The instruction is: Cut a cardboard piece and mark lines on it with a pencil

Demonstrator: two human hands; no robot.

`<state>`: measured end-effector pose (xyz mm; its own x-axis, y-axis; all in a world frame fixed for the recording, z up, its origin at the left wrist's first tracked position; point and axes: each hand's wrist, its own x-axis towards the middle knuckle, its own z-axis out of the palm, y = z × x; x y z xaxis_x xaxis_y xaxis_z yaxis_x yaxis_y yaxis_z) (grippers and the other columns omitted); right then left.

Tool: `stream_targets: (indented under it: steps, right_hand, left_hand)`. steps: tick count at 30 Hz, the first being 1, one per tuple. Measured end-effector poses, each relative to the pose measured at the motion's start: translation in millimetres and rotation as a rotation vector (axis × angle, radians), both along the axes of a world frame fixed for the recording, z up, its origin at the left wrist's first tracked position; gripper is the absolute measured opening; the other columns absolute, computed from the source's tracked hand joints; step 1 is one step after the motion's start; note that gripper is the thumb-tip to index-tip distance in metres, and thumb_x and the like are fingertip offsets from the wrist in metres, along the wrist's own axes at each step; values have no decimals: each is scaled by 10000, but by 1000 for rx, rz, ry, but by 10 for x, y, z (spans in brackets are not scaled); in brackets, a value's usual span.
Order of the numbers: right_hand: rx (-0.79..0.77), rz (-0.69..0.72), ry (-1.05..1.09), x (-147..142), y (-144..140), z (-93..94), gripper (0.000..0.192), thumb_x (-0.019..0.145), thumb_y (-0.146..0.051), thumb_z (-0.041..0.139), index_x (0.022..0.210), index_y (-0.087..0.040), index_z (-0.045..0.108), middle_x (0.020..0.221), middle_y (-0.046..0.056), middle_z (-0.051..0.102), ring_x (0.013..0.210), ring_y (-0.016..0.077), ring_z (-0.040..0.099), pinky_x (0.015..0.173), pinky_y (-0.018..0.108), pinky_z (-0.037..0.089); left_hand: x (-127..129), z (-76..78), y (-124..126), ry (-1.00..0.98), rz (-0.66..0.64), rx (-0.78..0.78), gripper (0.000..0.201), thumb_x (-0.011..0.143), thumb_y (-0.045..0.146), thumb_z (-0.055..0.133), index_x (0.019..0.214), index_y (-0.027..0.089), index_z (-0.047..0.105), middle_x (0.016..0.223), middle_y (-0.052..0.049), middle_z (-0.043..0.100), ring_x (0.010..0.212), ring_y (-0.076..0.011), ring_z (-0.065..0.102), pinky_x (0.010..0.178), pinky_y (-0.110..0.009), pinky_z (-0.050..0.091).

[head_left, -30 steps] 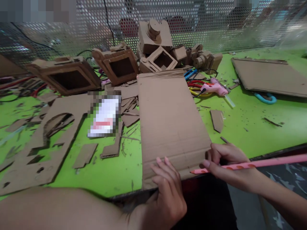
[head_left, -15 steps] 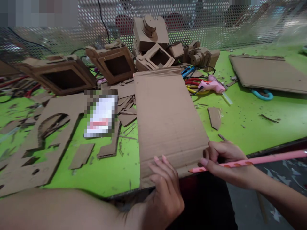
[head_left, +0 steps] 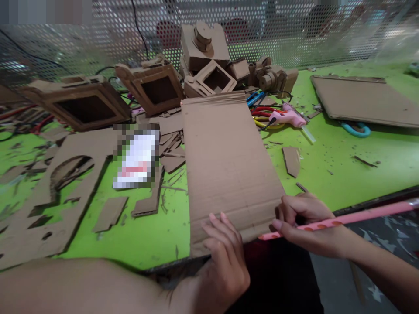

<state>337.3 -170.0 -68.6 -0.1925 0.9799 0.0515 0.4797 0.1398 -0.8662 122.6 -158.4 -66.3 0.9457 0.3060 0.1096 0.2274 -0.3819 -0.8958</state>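
A long brown cardboard sheet [head_left: 225,152] lies on the green table, its near end at the table's front edge. My left hand [head_left: 225,257] rests on that near end with its fingers stretched out flat on the cardboard. At the sheet's near right corner, my right hand [head_left: 310,224] is closed around a pink pencil [head_left: 356,217]. The pencil's tip points left, close to the sheet's near edge; I cannot tell whether it touches. Its long end extends to the right past my wrist.
Cardboard camera models [head_left: 207,48] stand at the back before a perforated metal screen [head_left: 271,35]. A pink glue gun [head_left: 290,117] lies right of the sheet, near another cardboard panel [head_left: 363,100] with blue scissor handles [head_left: 356,130] beneath. Cut-out cardboard [head_left: 75,187] and scraps lie left.
The pencil has shifted very slightly to the right and down with my right hand. The whole view moved a little; my left hand stays on the sheet.
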Motion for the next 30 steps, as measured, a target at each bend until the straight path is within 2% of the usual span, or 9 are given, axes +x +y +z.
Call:
stream_targets:
  steps: [8,13,20,30]
  right_hand:
    - [13,-4,-27,0,-7,-11,331,810,-275,555,558,-210,351,484,-51,435,432,61,383,432,200,262]
    - [-44,-107,-25,-16,-1,-1,349,799,-321,577,548,-210,362,474,-42,448,437,66,391,439,206,288]
    - [-54,-141,-90,-27,-1,-38,336,791,-341,568,548,-214,375,497,-22,506,451,82,427,440,216,296]
    - [-63,-124,-78,-2,-9,-55,362,805,-365,582,559,-215,362,496,-30,489,450,81,424,448,217,291]
  left_hand:
    - [3,-12,-15,-38,17,-26,310,772,166,508,924,-10,712,774,-163,740,641,-199,675,562,-268,435]
    - [0,-13,-7,-26,5,-34,316,777,172,492,918,-1,714,761,-150,741,625,-190,676,538,-256,428]
    - [-1,-15,-13,-19,15,-14,336,782,202,488,928,-4,710,785,-167,739,650,-209,680,556,-276,416]
    - [20,-129,-33,-137,28,-14,379,768,240,504,908,-50,704,772,-213,723,647,-247,673,579,-317,421]
